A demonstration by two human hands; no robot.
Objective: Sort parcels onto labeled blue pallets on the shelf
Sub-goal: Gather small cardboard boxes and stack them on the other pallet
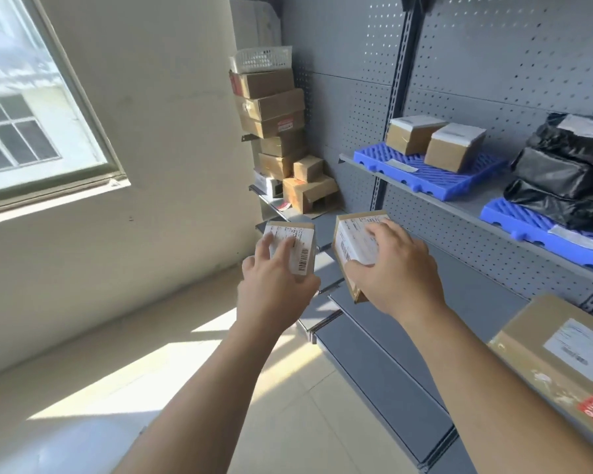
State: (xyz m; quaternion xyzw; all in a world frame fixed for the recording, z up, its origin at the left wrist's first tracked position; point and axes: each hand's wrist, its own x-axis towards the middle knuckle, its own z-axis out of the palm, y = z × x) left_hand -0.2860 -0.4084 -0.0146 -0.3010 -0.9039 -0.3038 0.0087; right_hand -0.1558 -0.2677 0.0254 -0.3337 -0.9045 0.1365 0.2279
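Two hands, one parcel each
Left hand (pixel 277 285) grips small box (pixel 293 246), fingers spread on label; right hand (pixel 396 270) clasps larger box (pixel 355 242), both arms outstretched

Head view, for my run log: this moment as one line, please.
left hand holds small parcel; right hand holds larger parcel; far blue pallet: two boxes; near blue pallet: black bags
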